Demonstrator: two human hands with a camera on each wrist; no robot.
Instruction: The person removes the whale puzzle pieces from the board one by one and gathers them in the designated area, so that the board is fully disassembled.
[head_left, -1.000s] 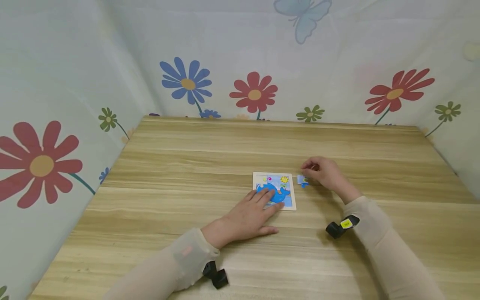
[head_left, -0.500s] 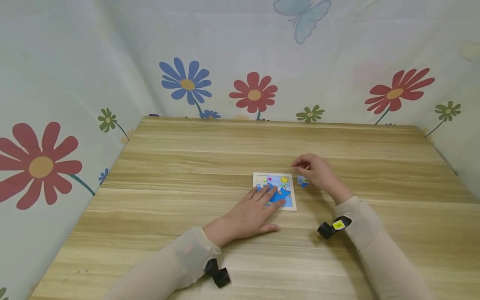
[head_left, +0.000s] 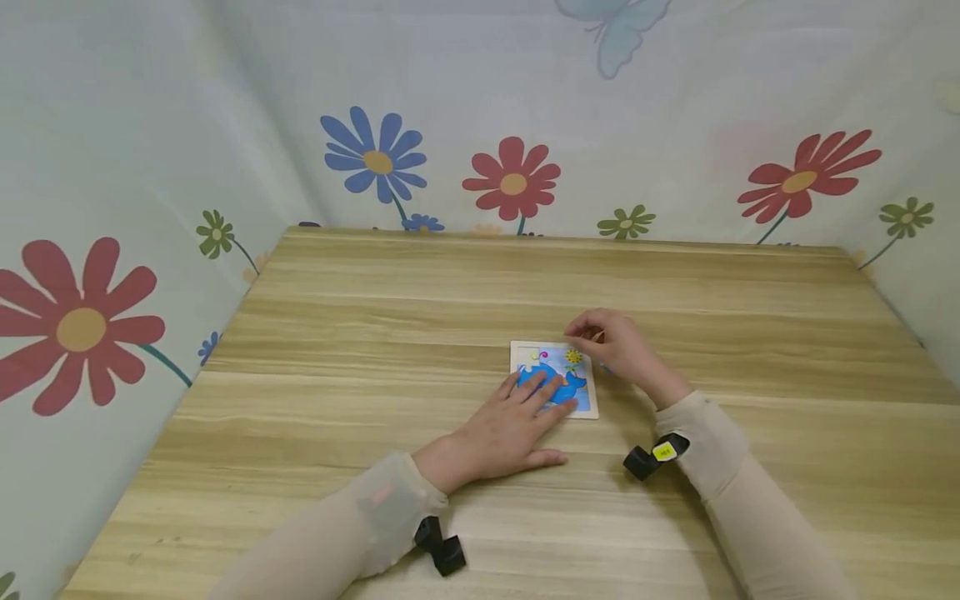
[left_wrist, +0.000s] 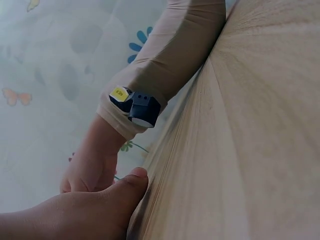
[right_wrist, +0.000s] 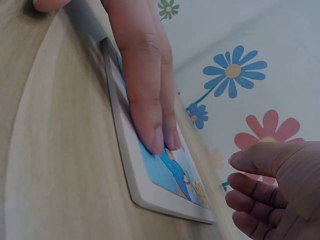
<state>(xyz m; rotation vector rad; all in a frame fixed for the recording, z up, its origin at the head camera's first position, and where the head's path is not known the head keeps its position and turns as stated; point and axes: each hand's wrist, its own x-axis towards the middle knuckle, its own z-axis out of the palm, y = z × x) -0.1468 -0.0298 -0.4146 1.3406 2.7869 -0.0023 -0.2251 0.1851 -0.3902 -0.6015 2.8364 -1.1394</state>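
The puzzle board (head_left: pixel 557 360) lies flat on the bench (head_left: pixel 420 325), a little toward four o'clock from the middle of the head view. It has a pale frame, and its picture shows a blue whale with a yellow flower at one o'clock. At the ten o'clock corner of the board, a plain pale patch can be seen.

The left hand (head_left: pixel 506 429) comes from seven o'clock and holds no object: its fingers are straight, somewhat spread, and rest on the board, covering part of the whale. Its thumb is stretched toward three o'clock, outside of the frame.

The right hand (head_left: pixel 621 346) is near the one o'clock corner of the board, with its fingers bent and the thumb close to them, so its span is narrow. Whether something small is pinched between the tips, I cannot tell.

Just beside the board, at three o'clock, a small blue piece (head_left: pixel 607 369) is mostly hidden by the right hand.

Both arms wear beige sleeves, and a black device (head_left: pixel 652 457) with a yellow label is on the right wrist. At twelve o'clock, behind the bench, hangs a pale curtain (head_left: pixel 442 75) with printed flowers.
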